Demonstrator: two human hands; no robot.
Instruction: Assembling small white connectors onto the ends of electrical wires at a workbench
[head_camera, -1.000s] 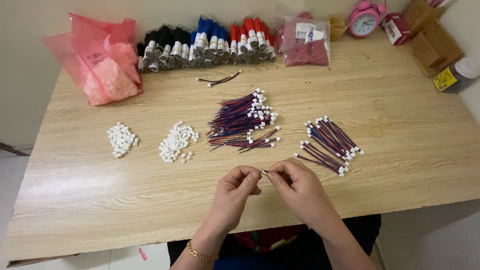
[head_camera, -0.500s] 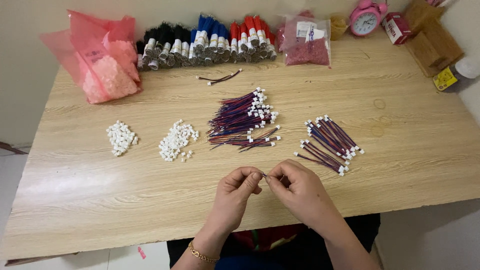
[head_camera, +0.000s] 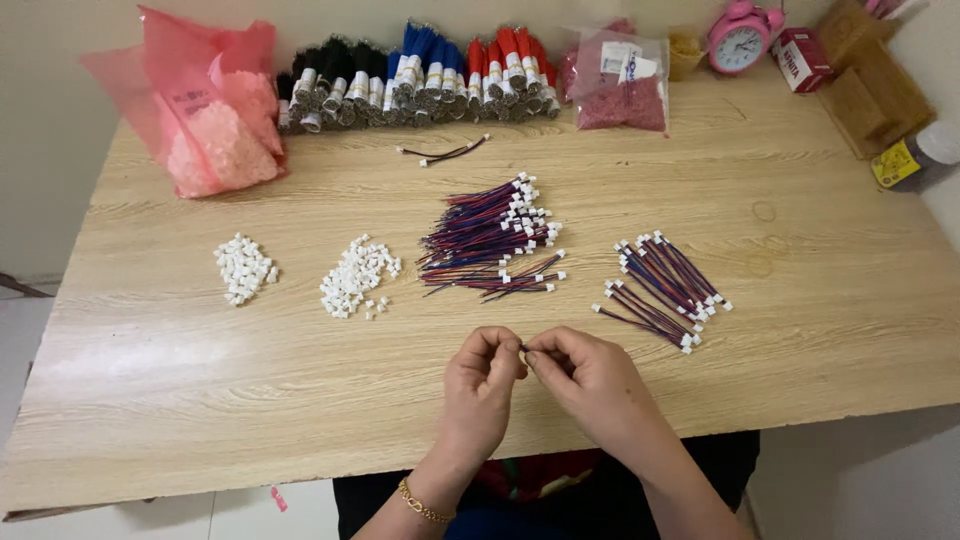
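A small wire piece (head_camera: 524, 349), too small to make out clearly, sits pinched between the fingertips of two hands above the near edge of a light wooden table (head_camera: 200, 380). The left hand (head_camera: 480, 385) curls its fingers inward, thumb and forefinger closed on the piece from the left; a gold bracelet (head_camera: 422, 503) circles its wrist. The right hand (head_camera: 590, 385) meets it from the other side, its fingertips closed tight against the same spot, so the two hands touch at the tips.

Just beyond the hands, near the table's centre, lies a loose pile of red-and-blue wire leads (head_camera: 490, 238) tipped with white connectors at one end. To its right, well apart, a smaller group of leads (head_camera: 662, 288) with white connectors on both ends lies in two rough rows. To the left of the central pile sit two heaps of small white plastic connector housings, one nearer the middle (head_camera: 356, 278) and one farther left (head_camera: 243, 269).

Along the far edge stand bundled wires in black, blue and red (head_camera: 420, 85), a pink plastic bag (head_camera: 215, 110) at the left, and a clear bag of reddish parts (head_camera: 618, 85). A pink alarm clock (head_camera: 742, 38) stands at the back right, beside a small red box (head_camera: 800, 58) and brown cardboard boxes (head_camera: 868, 80). A single short lead (head_camera: 445, 152) lies alone before the bundles.
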